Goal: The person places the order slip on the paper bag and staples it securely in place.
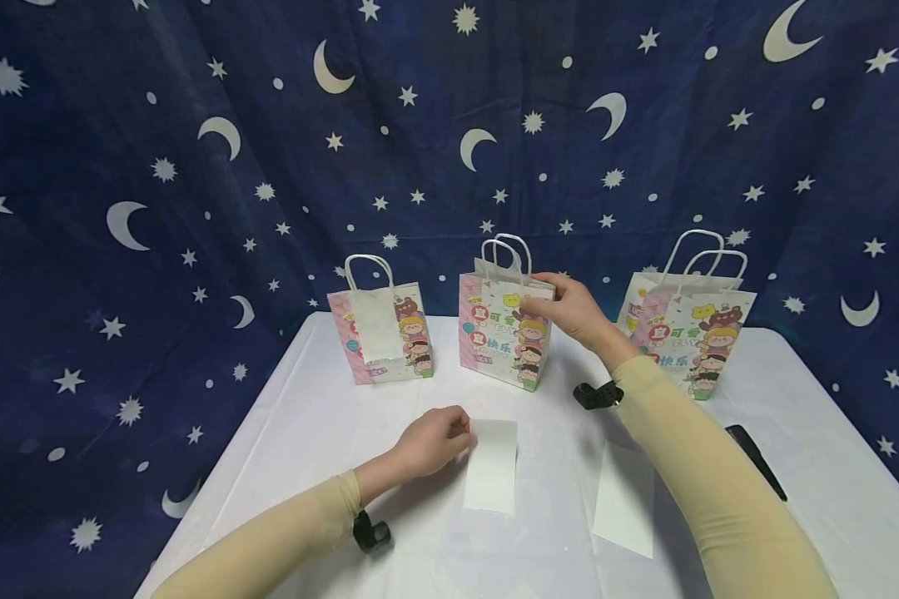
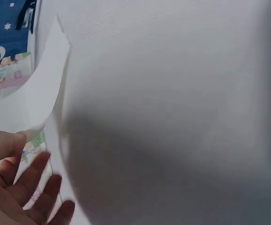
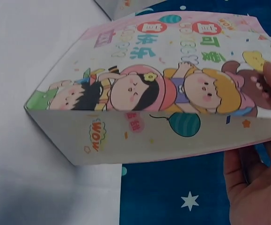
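In the head view my left hand (image 1: 430, 443) pinches the upper left corner of a small white sheet of paper (image 1: 492, 470), low over the table. The left wrist view shows that sheet (image 2: 37, 89) curving up from between thumb and forefinger, the other fingers spread. My right hand (image 1: 569, 309) grips the upper right edge of the middle paper gift bag (image 1: 494, 337), which stands upright with two white handles. Thumb on the printed front, fingers behind, it holds the bag (image 3: 135, 84) in the right wrist view. Cartoon children and a bear decorate its front.
A similar gift bag (image 1: 340, 333) stands at the left, a white sheet (image 1: 376, 324) over its front. At the right, two more bags (image 1: 689, 341) overlap. Another white sheet (image 1: 623, 499) and a thin black object (image 1: 757, 462) lie near my right forearm. A starry curtain (image 1: 434, 191) hangs behind.
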Demonstrator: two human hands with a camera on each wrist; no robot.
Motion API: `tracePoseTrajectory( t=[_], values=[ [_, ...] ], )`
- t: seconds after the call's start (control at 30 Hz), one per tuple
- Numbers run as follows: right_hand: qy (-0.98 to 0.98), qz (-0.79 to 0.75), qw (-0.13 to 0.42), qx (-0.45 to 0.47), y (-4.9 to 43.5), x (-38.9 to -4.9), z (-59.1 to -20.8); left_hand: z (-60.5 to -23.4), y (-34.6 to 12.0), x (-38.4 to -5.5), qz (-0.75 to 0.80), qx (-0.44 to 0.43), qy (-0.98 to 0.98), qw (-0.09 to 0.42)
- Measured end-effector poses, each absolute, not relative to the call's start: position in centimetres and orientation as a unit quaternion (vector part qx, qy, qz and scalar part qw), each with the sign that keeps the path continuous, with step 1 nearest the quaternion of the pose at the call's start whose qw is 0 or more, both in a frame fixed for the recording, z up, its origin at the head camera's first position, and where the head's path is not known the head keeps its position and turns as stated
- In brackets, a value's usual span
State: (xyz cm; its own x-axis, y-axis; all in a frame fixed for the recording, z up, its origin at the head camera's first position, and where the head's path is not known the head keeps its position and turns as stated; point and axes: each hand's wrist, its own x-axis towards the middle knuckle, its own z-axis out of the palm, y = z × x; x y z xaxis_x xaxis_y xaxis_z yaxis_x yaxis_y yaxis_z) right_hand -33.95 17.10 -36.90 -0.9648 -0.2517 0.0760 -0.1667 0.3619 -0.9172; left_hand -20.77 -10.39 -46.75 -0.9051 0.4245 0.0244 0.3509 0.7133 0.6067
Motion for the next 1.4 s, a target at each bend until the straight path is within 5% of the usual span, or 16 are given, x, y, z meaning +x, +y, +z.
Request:
tracePoseTrajectory(
  t=[1.4],
  values=[
    [0.816,-0.563,0.016,-0.13,17.0,-32.4,-37.4,-41.0,-8.9,-25.5,0.558,0.138,0.813,-0.093]
  ],
)
